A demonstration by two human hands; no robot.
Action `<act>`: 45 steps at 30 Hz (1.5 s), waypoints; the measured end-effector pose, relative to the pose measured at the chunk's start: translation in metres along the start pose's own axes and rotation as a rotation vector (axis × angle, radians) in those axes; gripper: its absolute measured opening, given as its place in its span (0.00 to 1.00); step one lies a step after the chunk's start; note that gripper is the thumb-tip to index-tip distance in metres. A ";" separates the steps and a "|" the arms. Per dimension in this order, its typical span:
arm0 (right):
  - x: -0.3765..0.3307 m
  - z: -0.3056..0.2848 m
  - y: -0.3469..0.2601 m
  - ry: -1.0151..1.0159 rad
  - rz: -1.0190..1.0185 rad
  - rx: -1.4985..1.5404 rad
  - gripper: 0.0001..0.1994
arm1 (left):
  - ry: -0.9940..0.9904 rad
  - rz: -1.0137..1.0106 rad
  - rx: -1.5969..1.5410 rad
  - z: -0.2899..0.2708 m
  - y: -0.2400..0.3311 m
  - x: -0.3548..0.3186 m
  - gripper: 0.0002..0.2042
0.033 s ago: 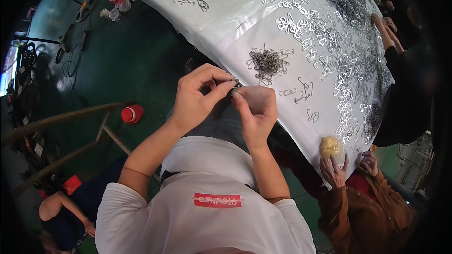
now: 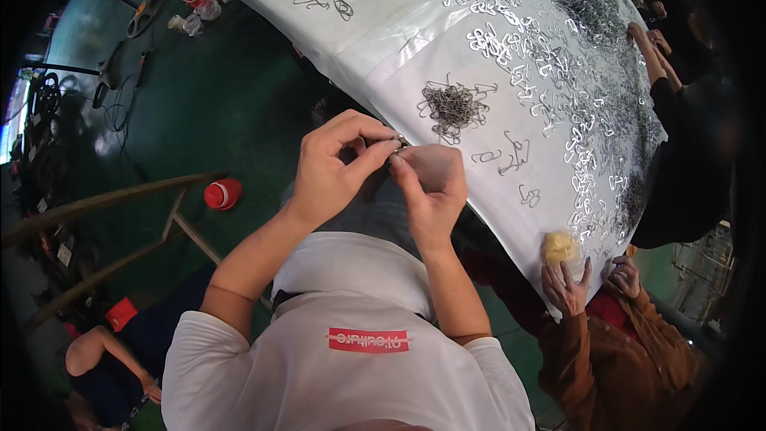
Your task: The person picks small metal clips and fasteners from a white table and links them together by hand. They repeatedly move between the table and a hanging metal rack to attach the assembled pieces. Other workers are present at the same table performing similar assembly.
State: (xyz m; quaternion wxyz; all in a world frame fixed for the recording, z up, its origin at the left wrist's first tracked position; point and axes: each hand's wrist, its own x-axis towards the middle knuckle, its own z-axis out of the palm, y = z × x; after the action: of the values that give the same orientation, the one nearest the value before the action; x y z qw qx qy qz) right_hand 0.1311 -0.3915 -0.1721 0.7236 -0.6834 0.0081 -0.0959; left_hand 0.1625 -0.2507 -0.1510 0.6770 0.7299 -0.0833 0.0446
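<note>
My left hand [image 2: 335, 164] and my right hand [image 2: 431, 183] meet in front of my chest, just off the near edge of a white-covered table [image 2: 415, 24]. Their fingertips pinch a small metal wire piece [image 2: 397, 145] between them, and most of it is hidden by the fingers. A small heap of dark wire clips [image 2: 453, 104] lies on the sheet just beyond my hands. A few single bent wire clips [image 2: 515, 152] lie to its right.
A wide spread of shiny metal clips [image 2: 574, 40] covers the table's right side. A person in brown [image 2: 622, 343] holds a yellow fluffy object [image 2: 558, 247] at the table's edge. Another person in black [image 2: 678, 152] works at the right. A red container [image 2: 222, 193] and wooden bars [image 2: 120, 195] are on the green floor to the left.
</note>
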 end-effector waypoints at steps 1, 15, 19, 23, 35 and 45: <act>0.000 0.002 0.002 -0.010 -0.008 0.009 0.10 | 0.019 0.033 0.014 0.001 -0.001 -0.001 0.04; 0.180 -0.134 0.050 -0.288 -0.064 -1.162 0.06 | 0.057 -0.011 0.092 -0.004 -0.006 -0.003 0.06; 0.196 -0.134 0.062 -0.516 -0.098 -1.393 0.06 | 0.055 -0.028 0.087 -0.003 -0.004 -0.004 0.06; 0.186 -0.131 0.063 -0.314 -0.189 -1.321 0.05 | 0.058 -0.015 0.074 -0.003 -0.006 -0.005 0.07; 0.067 -0.045 -0.018 -0.144 0.211 0.167 0.13 | 0.080 0.076 0.113 0.000 -0.003 -0.005 0.07; 0.034 0.008 -0.027 -0.044 0.147 0.288 0.13 | 0.115 0.157 0.195 0.001 -0.003 -0.006 0.07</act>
State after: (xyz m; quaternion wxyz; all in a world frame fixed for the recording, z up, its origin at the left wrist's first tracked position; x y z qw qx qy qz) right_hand 0.1625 -0.3897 -0.1403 0.8193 -0.5720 0.0283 -0.0278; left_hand 0.1571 -0.2510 -0.1548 0.6009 0.7797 -0.0967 0.1472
